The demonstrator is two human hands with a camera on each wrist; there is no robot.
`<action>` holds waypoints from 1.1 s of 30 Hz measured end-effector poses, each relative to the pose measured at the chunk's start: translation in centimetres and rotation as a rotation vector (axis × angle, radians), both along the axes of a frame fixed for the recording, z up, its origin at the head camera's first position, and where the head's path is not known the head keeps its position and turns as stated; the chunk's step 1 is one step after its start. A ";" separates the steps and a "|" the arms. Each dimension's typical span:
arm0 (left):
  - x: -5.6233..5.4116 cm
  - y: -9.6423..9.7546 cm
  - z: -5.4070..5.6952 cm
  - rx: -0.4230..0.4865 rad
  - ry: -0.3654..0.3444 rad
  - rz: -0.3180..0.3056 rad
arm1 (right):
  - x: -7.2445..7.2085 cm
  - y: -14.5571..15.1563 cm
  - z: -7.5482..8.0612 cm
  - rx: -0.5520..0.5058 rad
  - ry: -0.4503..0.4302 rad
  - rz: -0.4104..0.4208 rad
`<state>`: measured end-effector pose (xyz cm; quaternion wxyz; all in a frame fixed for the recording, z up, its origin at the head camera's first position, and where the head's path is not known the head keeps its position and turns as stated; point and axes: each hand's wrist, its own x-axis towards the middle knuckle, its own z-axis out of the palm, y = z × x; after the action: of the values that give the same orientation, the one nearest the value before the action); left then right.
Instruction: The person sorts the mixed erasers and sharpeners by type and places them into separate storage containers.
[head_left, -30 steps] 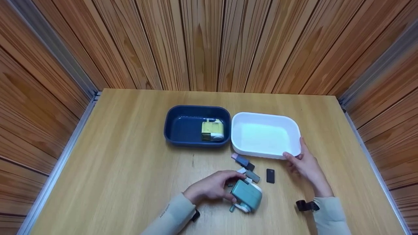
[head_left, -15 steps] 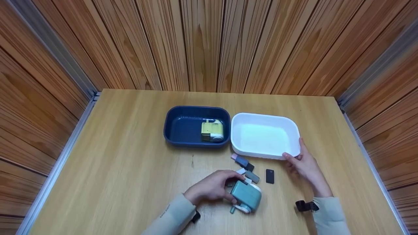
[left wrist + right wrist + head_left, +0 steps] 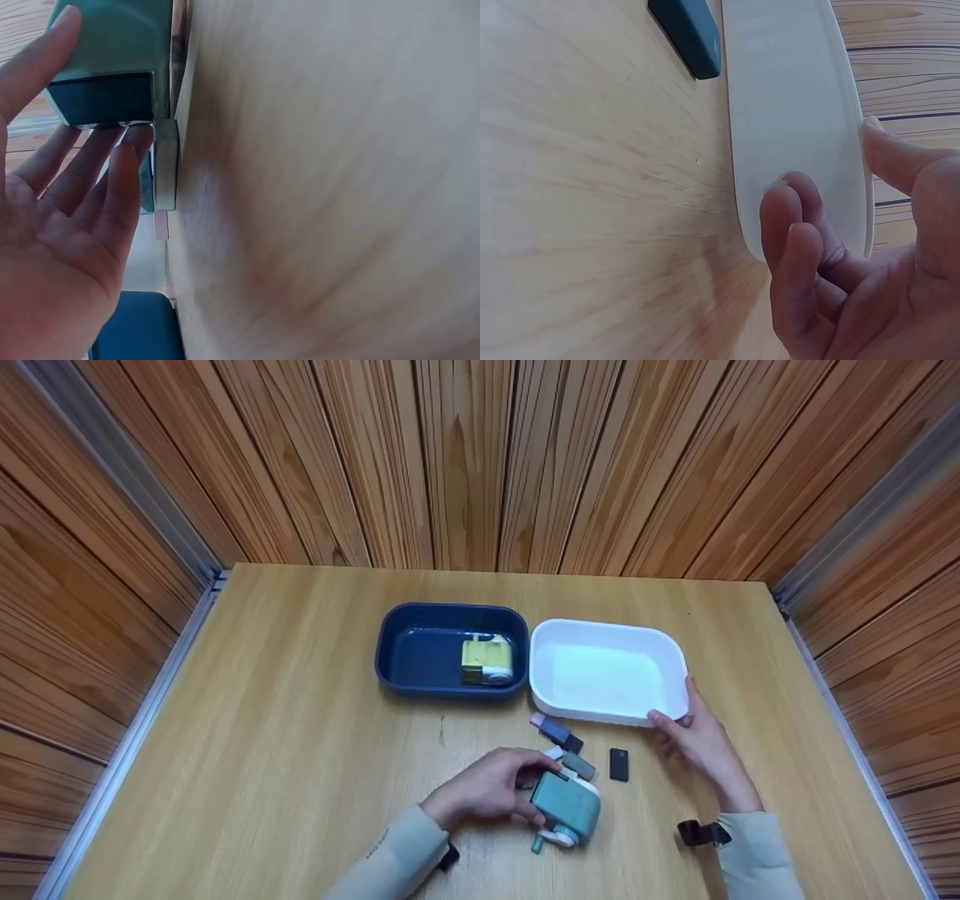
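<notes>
My left hand [image 3: 491, 787] grips the near-left end of a teal crank pencil sharpener [image 3: 568, 804], its thumb on one side and fingers on the other. The sharpener's white crank arm and teal knob [image 3: 537, 844] point toward the front. In the left wrist view, the dark window [image 3: 105, 99] of the sharpener faces the palm. My right hand [image 3: 701, 739] holds the near-right corner of a white tray [image 3: 555, 706], thumb on its rim. In the right wrist view its other fingers [image 3: 780, 225] are bent beside the tray wall.
A navy tray [image 3: 390, 679] touches the white one on its left and holds a yellow sharpener-like object [image 3: 486, 660]. Between the trays and the teal sharpener lie a blue block with a pink end [image 3: 553, 729], a grey block [image 3: 578, 765] and a black block [image 3: 619, 764].
The teal sharpener has turned slightly in my left hand, its crank knob swinging a little to the right. My right hand stays at the white tray's corner.
</notes>
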<state>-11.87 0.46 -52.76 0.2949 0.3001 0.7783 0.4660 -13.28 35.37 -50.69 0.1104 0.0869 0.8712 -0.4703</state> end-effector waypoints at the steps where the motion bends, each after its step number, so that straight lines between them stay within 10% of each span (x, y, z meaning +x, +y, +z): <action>1: 0.0 0.0 0.1 0.006 -0.010 0.004 | 0.0 0.0 0.0 0.000 -0.002 0.001; 33: -0.6 -3.5 4.1 0.115 0.004 0.171 | 0.0 0.0 -0.1 -0.002 0.011 0.005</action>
<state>-12.47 -3.08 -48.62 0.2347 0.2499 0.7736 0.5329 -13.27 35.41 -50.76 0.1071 0.0819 0.8715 -0.4714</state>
